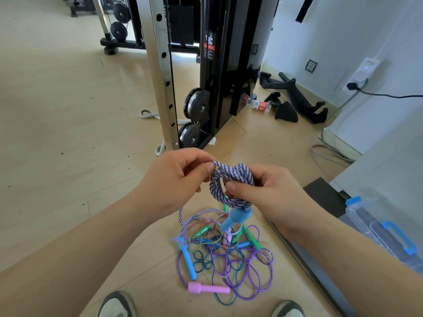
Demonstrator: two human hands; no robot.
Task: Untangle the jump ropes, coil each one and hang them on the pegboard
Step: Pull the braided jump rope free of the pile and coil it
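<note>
Left hand (174, 177), right hand (270, 193): each grip pinched on purple-white striped rope (232, 174) coil; blue handle (237, 219) dangling.

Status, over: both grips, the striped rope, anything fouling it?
Left grip and right grip both pinch the striped rope coil. One blue handle dangles beneath it. Its tail runs down to the tangled pile.

Fingers of the left hand (174, 177) and right hand (272, 193) hide parts of the striped rope (229, 172).
</note>
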